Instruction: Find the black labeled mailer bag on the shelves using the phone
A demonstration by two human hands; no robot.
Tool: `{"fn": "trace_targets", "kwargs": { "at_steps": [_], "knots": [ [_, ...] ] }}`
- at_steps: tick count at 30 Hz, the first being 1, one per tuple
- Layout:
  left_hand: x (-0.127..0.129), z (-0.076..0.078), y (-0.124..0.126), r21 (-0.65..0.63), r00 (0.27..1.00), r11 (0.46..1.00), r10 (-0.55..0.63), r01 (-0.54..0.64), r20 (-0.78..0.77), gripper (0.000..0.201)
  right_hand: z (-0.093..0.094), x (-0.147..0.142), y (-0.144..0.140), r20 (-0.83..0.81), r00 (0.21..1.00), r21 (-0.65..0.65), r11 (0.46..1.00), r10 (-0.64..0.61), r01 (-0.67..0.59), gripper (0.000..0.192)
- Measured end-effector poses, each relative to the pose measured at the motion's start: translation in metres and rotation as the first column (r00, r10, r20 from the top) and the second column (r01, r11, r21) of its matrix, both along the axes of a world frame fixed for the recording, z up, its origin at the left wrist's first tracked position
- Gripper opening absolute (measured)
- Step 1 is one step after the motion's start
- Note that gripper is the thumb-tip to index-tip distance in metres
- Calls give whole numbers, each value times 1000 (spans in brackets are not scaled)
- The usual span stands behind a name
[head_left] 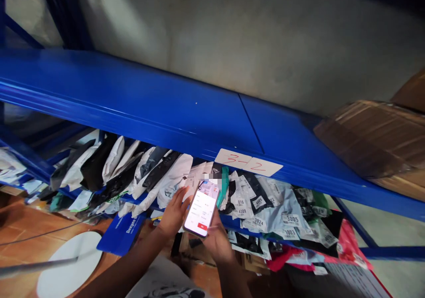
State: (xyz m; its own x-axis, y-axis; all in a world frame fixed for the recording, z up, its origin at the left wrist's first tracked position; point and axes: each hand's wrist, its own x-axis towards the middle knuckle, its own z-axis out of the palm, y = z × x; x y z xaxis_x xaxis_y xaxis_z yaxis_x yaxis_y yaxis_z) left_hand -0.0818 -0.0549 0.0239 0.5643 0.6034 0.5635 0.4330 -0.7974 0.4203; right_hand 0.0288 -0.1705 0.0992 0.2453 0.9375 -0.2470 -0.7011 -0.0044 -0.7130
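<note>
**Smartphone held in both hands before shelf 3-2**

Smartphone (pixel 202 209): lit screen facing up, white page with a red button near its lower end, text too small to read. Tilted, top end toward the shelf. It sits low and centre in the view, just in front of the front edge of the lower shelf.

Left hand (pixel 174 214): fingers curled against the phone's left edge, gripping it from that side.

Right hand (pixel 217 240): cups the phone from below and the right, closed around its lower end; thumb position not resolvable.

Blue metal shelf (pixel 139 98): upper board bare on the left. Paper label (pixel 248 162) marked "3-2" in red on its front edge, right of centre. Cardboard boxes (pixel 375 138) at its right end.

Lower shelf: row of mailer bags (pixel 133 174), black, white and grey, leaning side by side along the front edge. Those right of the phone carry numbered stickers (pixel 291 219), e.g. 3005, 3024, 4009. Red bag (pixel 348 245) at the far right.

Floor, left: white round disc (pixel 66 267).
</note>
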Motion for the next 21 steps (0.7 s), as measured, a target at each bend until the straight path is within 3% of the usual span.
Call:
{"fn": "trace_targets", "kwargs": {
  "at_steps": [2,4,10,14,17,21],
  "knots": [
    [-4,2,-5,134,983,974,183,-182,6,39,-4,10,-7,-23,999,17,1000,-22,22,85],
    [-7,4,-3,137,946,937,324,-320,-5,46,-10,19,-14,-8,999,8,999,-53,53,84],
    [-7,18,8,55,894,899,438,-434,-97,45,-27,34,-30,-43,987,5,988,-152,153,87],
    [9,15,0,-1,919,929,365,-369,-147,53,-36,35,-34,-47,985,18,985,-168,169,87],
    [17,5,0,-44,951,951,302,-305,-57,63,-44,34,-35,-70,989,46,990,-132,135,78],
    [11,-8,15,-76,967,964,254,-253,-5,45,-50,28,-35,-93,991,49,994,-92,97,70]
  ]
}}
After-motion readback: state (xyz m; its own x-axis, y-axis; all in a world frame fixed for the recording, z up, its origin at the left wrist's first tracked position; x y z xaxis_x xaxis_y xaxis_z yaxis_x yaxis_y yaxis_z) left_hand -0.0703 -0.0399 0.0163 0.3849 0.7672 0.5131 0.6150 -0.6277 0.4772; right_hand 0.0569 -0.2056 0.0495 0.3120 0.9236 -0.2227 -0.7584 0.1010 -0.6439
